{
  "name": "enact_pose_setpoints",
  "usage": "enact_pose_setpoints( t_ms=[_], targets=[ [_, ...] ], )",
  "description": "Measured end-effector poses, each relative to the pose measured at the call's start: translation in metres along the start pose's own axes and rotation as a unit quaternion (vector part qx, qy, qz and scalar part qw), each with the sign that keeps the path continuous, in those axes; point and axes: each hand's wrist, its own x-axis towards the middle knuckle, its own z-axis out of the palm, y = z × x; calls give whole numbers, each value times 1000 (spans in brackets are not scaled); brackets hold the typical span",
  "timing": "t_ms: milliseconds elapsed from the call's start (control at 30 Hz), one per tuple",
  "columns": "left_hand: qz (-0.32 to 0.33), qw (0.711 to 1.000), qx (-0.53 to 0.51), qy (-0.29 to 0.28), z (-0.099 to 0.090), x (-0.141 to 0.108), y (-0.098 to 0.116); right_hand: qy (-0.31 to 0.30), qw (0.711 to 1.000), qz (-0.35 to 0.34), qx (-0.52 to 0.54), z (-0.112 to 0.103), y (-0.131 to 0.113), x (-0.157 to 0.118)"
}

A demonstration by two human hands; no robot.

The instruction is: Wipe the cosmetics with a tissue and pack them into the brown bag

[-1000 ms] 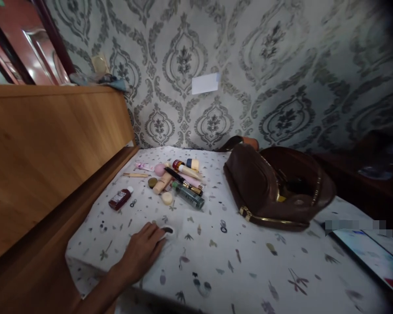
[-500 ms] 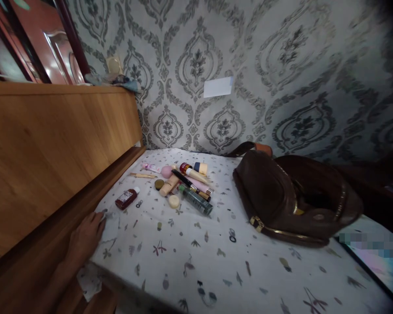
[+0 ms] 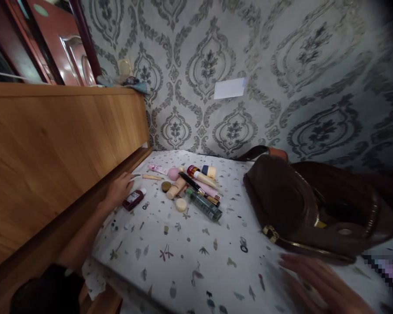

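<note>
My left hand [image 3: 119,189] is at the left edge of the white printed sheet [image 3: 222,266], its fingers closed at a small raised fold of the cloth. Just right of it lies a dark red-brown bottle [image 3: 133,200] with a white cap. My right hand [image 3: 317,279], smeared by motion, is low on the right with fingers stretched out over the sheet, in front of a brown leather handbag [image 3: 278,192]. The bag lies with its zip partly open. Several cosmetics are heaped mid-sheet, among them a green-capped bottle [image 3: 205,205], a pink sponge [image 3: 174,174] and a cream round piece [image 3: 181,205].
A wooden board [image 3: 68,139] rises along the left side, with a cloth [image 3: 127,82] on its top. Patterned wallpaper [image 3: 196,122] covers the wall behind, bearing a white rectangle [image 3: 229,88]. A partly blurred-out screen [image 3: 388,266] is at the lower right.
My left hand has moved up along the sheet's edge, from below the red-brown bottle to beside it. My right hand has come into view at the lower right. The camera has shifted slightly.
</note>
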Motion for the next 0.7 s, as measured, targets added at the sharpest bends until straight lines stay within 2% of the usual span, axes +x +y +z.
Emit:
enact_pose_setpoints(
  t_ms=[33, 100, 200, 300, 400, 467, 533, 633, 700],
  targets=[
    [16, 1000, -9, -23, 9, 12, 0, -23, 999, -38, 21, 10, -9, 17],
    [26, 998, -15, -63, 25, 28, -5, -63, 995, -56, 50, 30, -29, 53],
    [-4, 995, -2, -95, 35, 37, -22, -82, 993, -19, 81, 61, -52, 99],
    [-45, 994, 20, -97, 31, 37, -40, -65, 995, 20, 76, 90, -60, 121],
    [-44, 996, 13, -75, 24, 42, -43, -49, 997, 36, 50, 111, -60, 124],
    [-14, 998, -15, -58, 22, 51, -32, -48, 997, 35, 40, 119, -59, 122],
    [34, 997, -56, -47, 24, 63, -11, -50, 997, 29, 42, 121, -58, 120],
    [121, 984, -122, -41, 34, 81, 37, -46, 997, 18, 56, 121, -55, 119],
    [184, 969, -157, -57, 45, 88, 72, -38, 997, 15, 62, 120, -54, 119]
  ],
)
